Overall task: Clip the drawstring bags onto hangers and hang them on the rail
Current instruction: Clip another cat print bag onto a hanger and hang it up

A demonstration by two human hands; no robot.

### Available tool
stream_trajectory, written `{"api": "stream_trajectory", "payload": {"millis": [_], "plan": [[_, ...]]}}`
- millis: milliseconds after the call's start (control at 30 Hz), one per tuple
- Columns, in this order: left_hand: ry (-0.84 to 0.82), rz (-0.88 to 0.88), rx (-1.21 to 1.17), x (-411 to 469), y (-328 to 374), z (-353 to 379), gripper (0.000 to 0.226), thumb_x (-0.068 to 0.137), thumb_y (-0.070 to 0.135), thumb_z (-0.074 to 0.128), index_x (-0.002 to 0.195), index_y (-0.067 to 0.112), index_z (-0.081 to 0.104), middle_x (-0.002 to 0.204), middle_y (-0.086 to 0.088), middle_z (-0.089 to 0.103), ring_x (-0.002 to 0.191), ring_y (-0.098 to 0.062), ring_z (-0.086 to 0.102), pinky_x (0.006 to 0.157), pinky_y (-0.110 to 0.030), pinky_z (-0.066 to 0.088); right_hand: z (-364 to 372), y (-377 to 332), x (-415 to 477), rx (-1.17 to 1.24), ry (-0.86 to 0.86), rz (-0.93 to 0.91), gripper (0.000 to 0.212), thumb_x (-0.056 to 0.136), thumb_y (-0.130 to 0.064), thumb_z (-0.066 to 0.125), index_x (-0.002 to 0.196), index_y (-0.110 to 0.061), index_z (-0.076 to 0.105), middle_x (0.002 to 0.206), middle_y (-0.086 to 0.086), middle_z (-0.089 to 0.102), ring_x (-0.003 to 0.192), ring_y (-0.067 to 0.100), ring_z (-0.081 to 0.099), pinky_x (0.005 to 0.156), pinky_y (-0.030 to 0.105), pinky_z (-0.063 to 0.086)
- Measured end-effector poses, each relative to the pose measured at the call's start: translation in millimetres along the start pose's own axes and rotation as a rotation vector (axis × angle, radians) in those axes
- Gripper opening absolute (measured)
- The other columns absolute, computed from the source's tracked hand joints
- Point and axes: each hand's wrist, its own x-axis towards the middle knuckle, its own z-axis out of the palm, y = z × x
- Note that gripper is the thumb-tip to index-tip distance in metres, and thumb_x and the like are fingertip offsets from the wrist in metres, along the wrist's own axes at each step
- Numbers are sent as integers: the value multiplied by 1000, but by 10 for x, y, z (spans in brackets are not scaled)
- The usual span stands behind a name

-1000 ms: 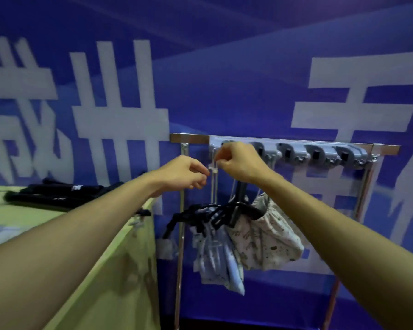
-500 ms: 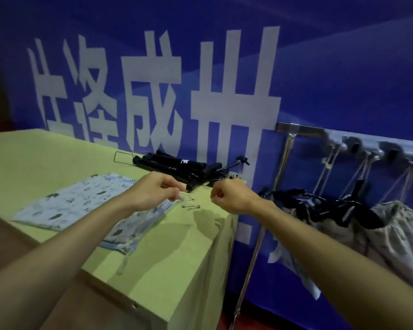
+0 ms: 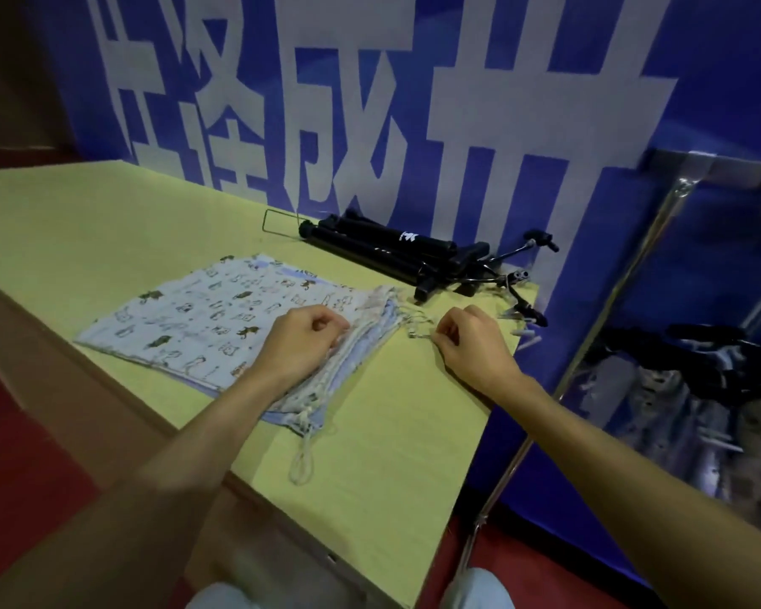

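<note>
A flat stack of printed drawstring bags (image 3: 203, 318) lies on the yellow-green table (image 3: 84, 230). My left hand (image 3: 302, 340) rests curled on the stack's right edge, fingertips pinching the top bag's hem. Just right of the stack, my right hand (image 3: 473, 340) is curled, pinching the drawstring ends (image 3: 414, 329) at the stack's far corner. Black clip hangers (image 3: 396, 257) lie in a pile at the table's back right. The rail (image 3: 721, 169) stands at the right, with bags (image 3: 695, 432) hanging from it on hangers, blurred.
A blue banner (image 3: 611, 59) with large white characters forms the back wall. The table's right edge ends close to the rail's chrome upright (image 3: 607, 318). A loose cord loop (image 3: 302, 463) trails from the stack toward me. The floor (image 3: 27, 468) is red.
My view swung left from the rail to the table. Both hands left the rail's hooks, dropped to the table and now touch the bag stack and its strings.
</note>
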Motion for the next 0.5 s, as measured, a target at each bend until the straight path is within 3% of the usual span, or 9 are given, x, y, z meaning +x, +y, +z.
{"api": "stream_trajectory", "payload": {"millis": [67,167,367,500], "plan": [[-43,14,7,-17,-3,2,16,92,33,61,97,20,70,91,2,69,83,-13,63,72,-23,48,41,5,11,23,7,-6,7,94,-20,60,93,-13,59,91,-1,46,81,14,44,70,21,31],[-99,12,21,-39,-25,16,26,84,42,70,99,22,67,81,-2,58,72,-14,56,71,-28,46,63,14,22,43,-22,-2,8,95,-18,58,97,-10,60,93,0,46,83,15,44,71,22,31],[-42,0,-37,-2,-22,13,10,85,23,72,92,17,71,80,0,63,74,-11,57,71,-21,46,66,21,15,88,-62,22,11,100,-11,46,103,-7,55,101,5,50,90,17,47,75,25,35],[30,-33,-55,34,-65,7,7,92,20,63,90,15,67,83,3,66,81,-13,61,72,-22,47,26,-49,-70,206,-5,-35,10,101,-13,43,95,-11,51,93,3,54,81,15,49,69,27,41]]}}
